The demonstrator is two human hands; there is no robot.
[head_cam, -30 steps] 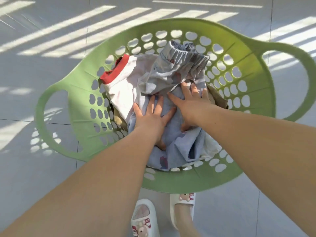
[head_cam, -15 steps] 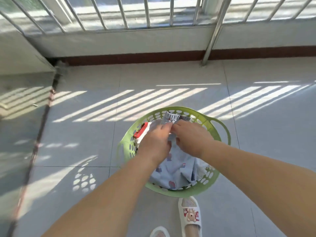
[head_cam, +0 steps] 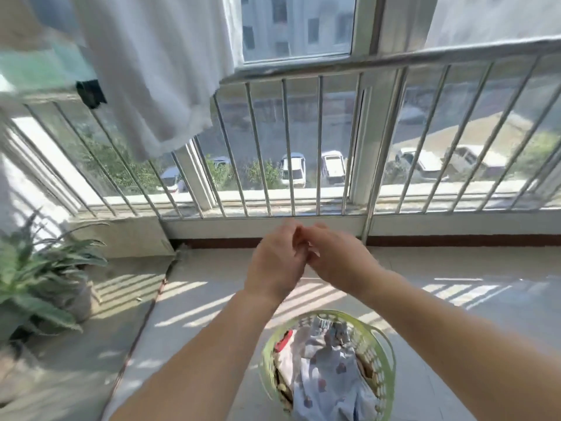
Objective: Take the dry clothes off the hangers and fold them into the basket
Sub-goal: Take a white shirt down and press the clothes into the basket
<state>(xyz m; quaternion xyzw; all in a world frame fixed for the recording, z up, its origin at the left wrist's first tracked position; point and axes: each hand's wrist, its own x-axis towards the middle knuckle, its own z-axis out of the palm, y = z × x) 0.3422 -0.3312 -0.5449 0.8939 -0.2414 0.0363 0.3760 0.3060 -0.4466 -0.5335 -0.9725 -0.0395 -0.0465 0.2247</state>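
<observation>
The green perforated basket [head_cam: 387, 350] stands on the tiled floor at the bottom of the view. Folded clothes fill it: a pale blue patterned garment [head_cam: 331, 381] on top and a white piece with a red collar [head_cam: 283, 341] at its left. My left hand [head_cam: 274, 264] and my right hand [head_cam: 340, 259] are raised well above the basket, fingertips meeting in front of the railing. Their fingers are loosely curled and hold nothing. A white garment [head_cam: 158, 65] hangs at the upper left, above the hands.
A metal railing [head_cam: 285, 141] with vertical bars and a window run across the balcony's far side. A potted plant [head_cam: 39, 268] stands at the left. A green-white cloth [head_cam: 33, 68] and another white cloth [head_cam: 485, 16] hang at the top corners.
Both hands have lifted off the clothes in the basket and risen together. The view has tilted up from the basket to the railing and hanging laundry.
</observation>
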